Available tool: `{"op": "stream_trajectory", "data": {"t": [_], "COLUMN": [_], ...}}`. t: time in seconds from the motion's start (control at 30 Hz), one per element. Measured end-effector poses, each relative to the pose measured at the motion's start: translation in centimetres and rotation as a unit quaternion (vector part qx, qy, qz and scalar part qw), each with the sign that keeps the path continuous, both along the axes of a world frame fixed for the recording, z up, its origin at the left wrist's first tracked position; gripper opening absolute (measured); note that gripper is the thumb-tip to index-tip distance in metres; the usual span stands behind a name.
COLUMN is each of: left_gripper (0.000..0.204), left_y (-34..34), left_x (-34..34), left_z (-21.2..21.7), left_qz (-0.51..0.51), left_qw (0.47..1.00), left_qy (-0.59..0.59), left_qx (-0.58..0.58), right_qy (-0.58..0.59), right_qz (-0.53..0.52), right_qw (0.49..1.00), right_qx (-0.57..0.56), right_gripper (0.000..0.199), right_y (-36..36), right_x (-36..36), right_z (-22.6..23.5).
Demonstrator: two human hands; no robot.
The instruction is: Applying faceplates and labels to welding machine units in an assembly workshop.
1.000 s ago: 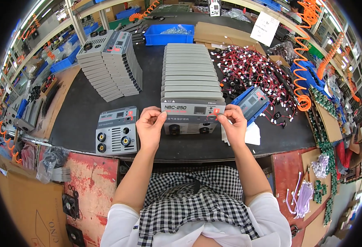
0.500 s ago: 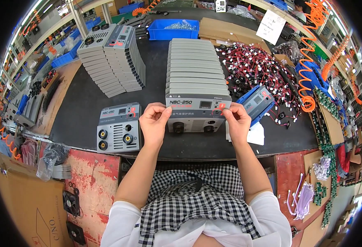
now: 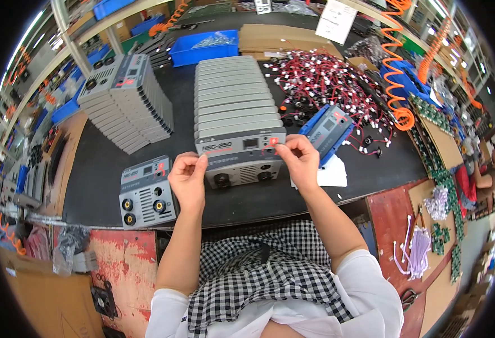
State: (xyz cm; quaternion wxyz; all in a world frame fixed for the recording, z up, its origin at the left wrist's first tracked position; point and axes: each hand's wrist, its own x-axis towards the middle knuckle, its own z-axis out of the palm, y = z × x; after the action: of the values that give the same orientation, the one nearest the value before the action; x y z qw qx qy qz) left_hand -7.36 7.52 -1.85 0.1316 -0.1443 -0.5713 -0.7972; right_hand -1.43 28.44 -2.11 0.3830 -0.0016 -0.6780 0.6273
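A row of grey front panels (image 3: 233,98) stands on edge in the middle of the black bench. The nearest panel (image 3: 242,160) faces me, with a small display, a red spot and two round sockets. My left hand (image 3: 188,180) touches its left edge with bent fingers. My right hand (image 3: 297,160) pinches at the red spot on its upper right. A blue-framed panel (image 3: 329,129) lies just right of my right hand on white paper (image 3: 332,174).
A single grey panel (image 3: 146,194) lies flat at the front left. A second slanted stack of panels (image 3: 126,101) stands at the back left. Red wires with connectors (image 3: 332,79) cover the back right, with blue bins (image 3: 205,48) and orange coiled hoses (image 3: 399,67) beyond.
My left hand has slid from the panel's top left down to its left edge. My right hand has stayed pinching at the panel's upper right.
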Motion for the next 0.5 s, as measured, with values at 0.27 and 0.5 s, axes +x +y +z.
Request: {"op": "stream_trajectory", "data": {"t": [0.27, 0.5], "left_gripper": [0.013, 0.019], "left_y": [0.3, 0.0], "left_x": [-0.2, 0.2], "left_z": [0.0, -1.0], "left_qz": [0.003, 0.075], "left_qw": [1.000, 0.989], "left_qy": [0.023, 0.076], "left_qx": [-0.021, -0.103], "right_qy": [-0.012, 0.070], "right_qz": [-0.028, -0.104], "right_qw": [0.999, 0.975], "right_qx": [0.021, 0.183], "right_gripper": [0.015, 0.021], "right_y": [0.1, -0.5], "right_x": [0.1, 0.4], "right_z": [0.8, 0.7]}}
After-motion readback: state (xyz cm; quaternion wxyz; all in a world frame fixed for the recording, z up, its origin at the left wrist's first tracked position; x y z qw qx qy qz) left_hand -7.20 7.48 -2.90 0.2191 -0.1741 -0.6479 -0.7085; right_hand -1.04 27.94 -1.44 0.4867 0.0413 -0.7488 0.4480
